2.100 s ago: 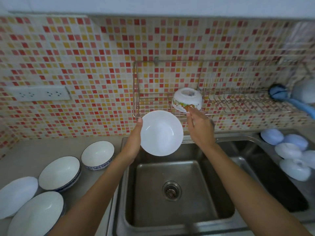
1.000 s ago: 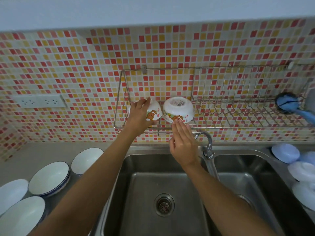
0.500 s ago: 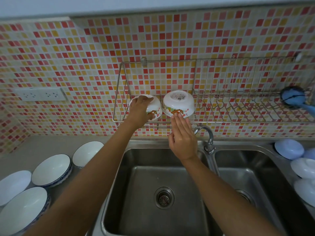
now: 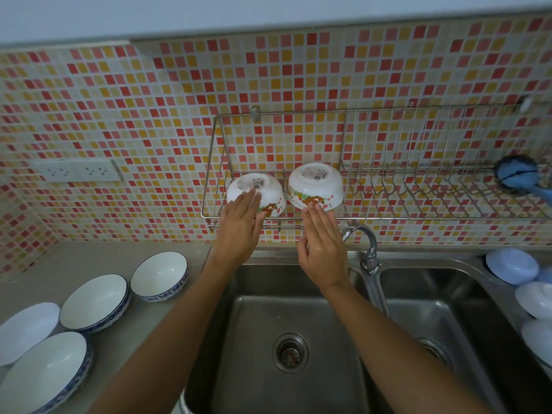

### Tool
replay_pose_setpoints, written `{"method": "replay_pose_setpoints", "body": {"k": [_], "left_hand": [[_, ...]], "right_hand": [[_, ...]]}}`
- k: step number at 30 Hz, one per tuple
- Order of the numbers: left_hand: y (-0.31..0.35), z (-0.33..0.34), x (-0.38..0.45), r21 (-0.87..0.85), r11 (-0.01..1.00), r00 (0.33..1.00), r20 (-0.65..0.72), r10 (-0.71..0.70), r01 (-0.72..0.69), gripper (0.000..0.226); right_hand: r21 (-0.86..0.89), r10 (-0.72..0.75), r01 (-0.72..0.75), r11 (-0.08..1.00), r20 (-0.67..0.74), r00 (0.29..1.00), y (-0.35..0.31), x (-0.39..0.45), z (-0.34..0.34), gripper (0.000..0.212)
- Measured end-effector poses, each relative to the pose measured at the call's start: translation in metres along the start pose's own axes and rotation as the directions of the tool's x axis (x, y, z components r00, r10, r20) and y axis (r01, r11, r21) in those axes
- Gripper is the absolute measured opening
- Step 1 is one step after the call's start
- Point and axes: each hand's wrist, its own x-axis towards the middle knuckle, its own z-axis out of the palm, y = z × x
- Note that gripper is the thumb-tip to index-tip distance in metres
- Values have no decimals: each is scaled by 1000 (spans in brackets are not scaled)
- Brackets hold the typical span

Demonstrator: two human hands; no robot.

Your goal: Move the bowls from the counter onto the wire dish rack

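Observation:
Two white bowls with cartoon prints stand upside down at the left end of the wire dish rack (image 4: pixel 388 218) on the tiled wall. My left hand (image 4: pixel 240 227) lies flat with its fingertips on the left bowl (image 4: pixel 268 189), fingers straight, not gripping. My right hand (image 4: pixel 321 245) is open just below the right bowl (image 4: pixel 316 183), fingertips at its rim. On the counter at the left sit several upright bowls: a small blue-rimmed bowl (image 4: pixel 159 276), a wider bowl (image 4: pixel 95 301), a large bowl (image 4: pixel 44 370) and a plain white bowl (image 4: pixel 25 331).
A double steel sink (image 4: pixel 298 324) lies below the rack, with a tap (image 4: pixel 369 249) between the basins. Pale blue and white lids or dishes (image 4: pixel 512 265) pile at the right. A blue brush (image 4: pixel 516 174) hangs at the rack's right end. A wall socket (image 4: pixel 79 170) is at the left.
My left hand carried a white bowl up, set it upside down on the rack beside the first one and has loosened its grip. My right hand stayed under the right bowl.

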Motion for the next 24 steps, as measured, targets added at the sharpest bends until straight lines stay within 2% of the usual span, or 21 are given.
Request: {"method": "replay_pose_setpoints", "body": {"k": [3,10,12,16,18,20,24], "left_hand": [[2,-2,8,12,998,989,137,-57,56,64],[-7,-3,39,116,991,919,380,-106,66,66],[-9,-4,42,112,993,918,386,-86,46,65],[-5,-3,32,107,993,965,248,-83,58,66],[-3,-2,30,84,992,975,199,-104,89,67],[-1,-2,30,66,991,972,199,-129,118,65],[-1,-4,29,80,991,964,238,-120,104,61]], "right_hand": [[-9,9,-9,1000,-1,1000,-1,-1,1,43],[5,20,-20,1000,-8,1000,-3,0,-1,44],[-2,24,-24,1000,6,1000,-3,-1,-2,44],[-14,72,-72,997,53,996,-8,5,-10,41],[-41,131,-127,991,110,985,-14,15,-20,42],[-85,177,-161,983,235,956,-22,26,-31,55],[-147,225,-173,974,521,824,-18,47,-35,78]]}}
